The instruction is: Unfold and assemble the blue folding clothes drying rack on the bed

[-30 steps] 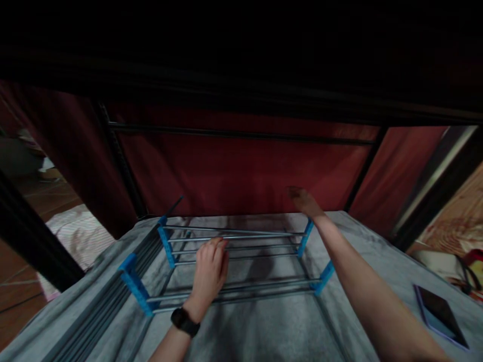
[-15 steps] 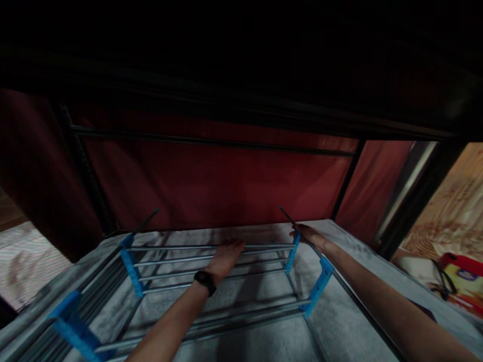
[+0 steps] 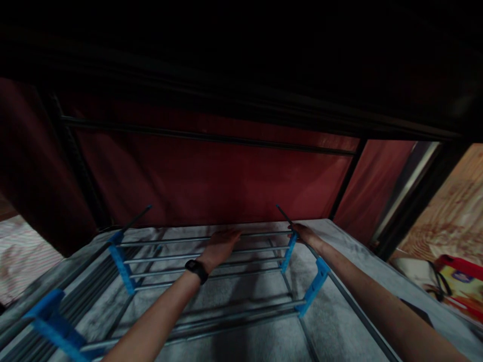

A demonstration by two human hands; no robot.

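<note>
A rack of grey metal tubes joined by blue plastic connectors stands on a grey-white cloth. My left hand, with a black watch on its wrist, lies over the far top tube, its fingers bent down behind it. At the rack's far right corner, my right hand is closed around the tube and the blue connector; its fingertips are partly hidden. Nearer on the right is another blue connector. A large blue connector sits at the near left.
Loose-looking tubes lie along the left. A red fabric wall with a dark crossbar closes off the back. A dark overhang spans the top. On the right are a black post and a red and yellow package.
My view has shifted slightly, and the rack and left hand appear a little further left and higher. The top tube's right end looks higher against the far right connector.
</note>
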